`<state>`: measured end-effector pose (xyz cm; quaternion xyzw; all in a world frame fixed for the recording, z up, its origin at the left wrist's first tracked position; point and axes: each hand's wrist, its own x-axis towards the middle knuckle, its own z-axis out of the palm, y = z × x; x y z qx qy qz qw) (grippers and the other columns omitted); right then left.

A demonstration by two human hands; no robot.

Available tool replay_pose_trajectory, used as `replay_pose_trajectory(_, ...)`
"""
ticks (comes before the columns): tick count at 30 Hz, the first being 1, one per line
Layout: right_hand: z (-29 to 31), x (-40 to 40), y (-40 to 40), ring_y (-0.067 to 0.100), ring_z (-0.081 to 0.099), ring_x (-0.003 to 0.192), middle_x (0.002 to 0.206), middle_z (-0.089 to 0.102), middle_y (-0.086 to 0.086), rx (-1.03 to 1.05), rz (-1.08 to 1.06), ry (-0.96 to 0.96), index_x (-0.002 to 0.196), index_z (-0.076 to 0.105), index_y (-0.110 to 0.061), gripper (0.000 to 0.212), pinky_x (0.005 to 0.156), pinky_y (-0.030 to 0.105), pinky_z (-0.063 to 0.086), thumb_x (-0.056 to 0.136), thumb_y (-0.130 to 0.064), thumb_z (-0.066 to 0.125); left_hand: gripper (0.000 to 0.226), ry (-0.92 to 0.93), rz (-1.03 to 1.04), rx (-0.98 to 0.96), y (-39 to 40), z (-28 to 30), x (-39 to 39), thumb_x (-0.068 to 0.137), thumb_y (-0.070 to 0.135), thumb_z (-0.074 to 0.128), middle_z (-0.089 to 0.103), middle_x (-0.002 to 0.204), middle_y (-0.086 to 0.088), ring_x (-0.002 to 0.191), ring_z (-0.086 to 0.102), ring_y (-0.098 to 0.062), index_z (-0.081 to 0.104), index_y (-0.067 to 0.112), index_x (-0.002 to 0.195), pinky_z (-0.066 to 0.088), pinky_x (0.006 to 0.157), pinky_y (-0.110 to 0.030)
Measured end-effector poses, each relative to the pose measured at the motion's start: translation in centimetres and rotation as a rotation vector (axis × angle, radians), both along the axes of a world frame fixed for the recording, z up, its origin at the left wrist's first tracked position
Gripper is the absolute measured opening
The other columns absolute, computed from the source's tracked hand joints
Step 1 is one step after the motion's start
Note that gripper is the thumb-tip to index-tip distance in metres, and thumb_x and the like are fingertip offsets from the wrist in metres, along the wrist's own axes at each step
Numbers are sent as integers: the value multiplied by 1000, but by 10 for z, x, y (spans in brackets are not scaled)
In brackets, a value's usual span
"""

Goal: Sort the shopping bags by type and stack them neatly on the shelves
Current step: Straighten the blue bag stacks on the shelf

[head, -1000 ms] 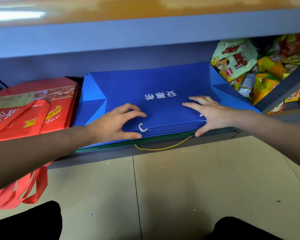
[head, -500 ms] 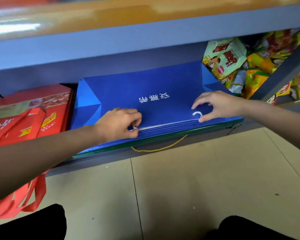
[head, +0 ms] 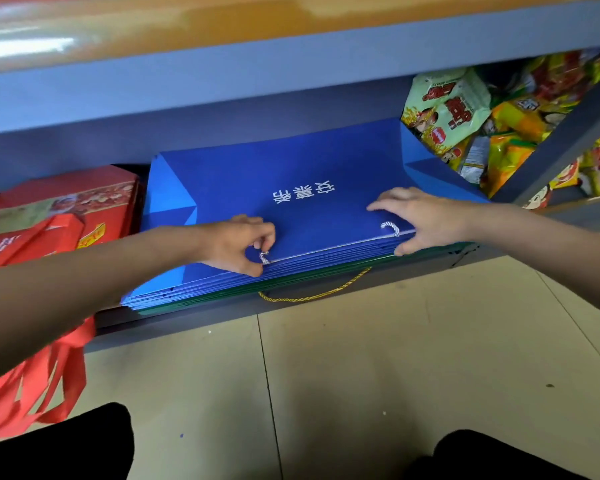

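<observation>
We are tidying the flat blue paper shopping bags [head: 291,202] on the grey shelf [head: 222,323]. Our left hand [head: 236,244] is pinching a white rope handle [head: 264,258]; our right hand [head: 416,220] is spread, holding the pile's edge. Next, we think, the handles need tucking in.

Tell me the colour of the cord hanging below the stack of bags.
Yellow-gold, a twisted cord looping under the green bags, seen in the head view.

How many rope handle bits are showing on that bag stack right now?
3. A white loop at the left hand; a white loop by the right hand; a yellow cord hanging below the stack's front edge. Others may be tucked inside.
</observation>
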<state>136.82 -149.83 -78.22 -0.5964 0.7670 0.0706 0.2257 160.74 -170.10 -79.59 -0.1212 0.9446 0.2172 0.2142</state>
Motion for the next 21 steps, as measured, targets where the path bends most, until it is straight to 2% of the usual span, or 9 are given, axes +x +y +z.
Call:
replay_pose_trajectory(2,-8,14,2,26,8,142,155,3,3,-95,90,195,150,7,-25,98,115,42,13,78,-41,72,54,-69,81,-42,4,1,6,71,42,72,38,112,7,112,37,-20,37,39,113,37,96,-33)
replay_pose_trajectory(4,-27,30,4,30,3,144,157,-2,9,-187,187,363,151,2,-23,108,116,47,5,74,-49,72,98,-129,61,-362,18,-7,14,70,62,66,24,140,1,127,27,-24,10,32,145,33,102,-40)
replay_pose_trajectory(6,-50,41,2,37,19,141,155,14,16,-247,251,501,150,11,-18,118,112,54,16,60,-54,79,114,-43,-1,-698,36,-27,25,67,72,60,18,151,-8,131,29,-30,-2,21,149,34,101,-43)
replay_pose_trajectory(8,-66,45,1,40,38,130,148,32,19,-261,268,601,145,21,-15,125,105,56,30,46,-55,85,123,109,-30,-822,38,-47,32,50,70,74,45,139,-17,112,51,-35,20,14,145,47,85,-45)
replay_pose_trajectory(10,-73,48,1,38,45,124,145,39,18,-277,276,655,143,23,-14,122,102,54,35,45,-47,88,123,147,-47,-855,33,-55,35,36,66,82,60,122,-17,96,60,-35,32,11,135,52,72,-43)
replay_pose_trajectory(12,-72,48,0,36,49,120,142,43,17,-343,324,691,142,26,-14,110,101,52,37,51,-34,86,122,131,-57,-858,28,-58,34,35,65,82,61,120,-15,94,60,-33,36,11,135,52,71,-43)
replay_pose_trajectory(15,-56,41,-4,35,54,114,134,51,16,-416,387,667,135,40,-12,106,98,53,39,44,-31,90,112,131,-85,-842,32,-44,33,42,61,82,59,125,-13,96,60,-32,46,12,137,51,74,-43)
replay_pose_trajectory(18,-22,29,-10,37,57,106,125,56,17,-538,335,635,125,52,-9,97,98,56,38,40,-32,92,91,233,-15,-729,17,-12,32,78,53,62,34,149,-4,122,44,-31,16,21,150,37,98,-42)
replay_pose_trajectory(21,16,16,-20,40,53,108,130,51,17,-693,156,614,125,52,-8,84,103,54,30,54,-33,87,73,438,74,-733,2,31,32,72,38,74,60,122,-14,103,59,-36,46,16,135,41,90,-44)
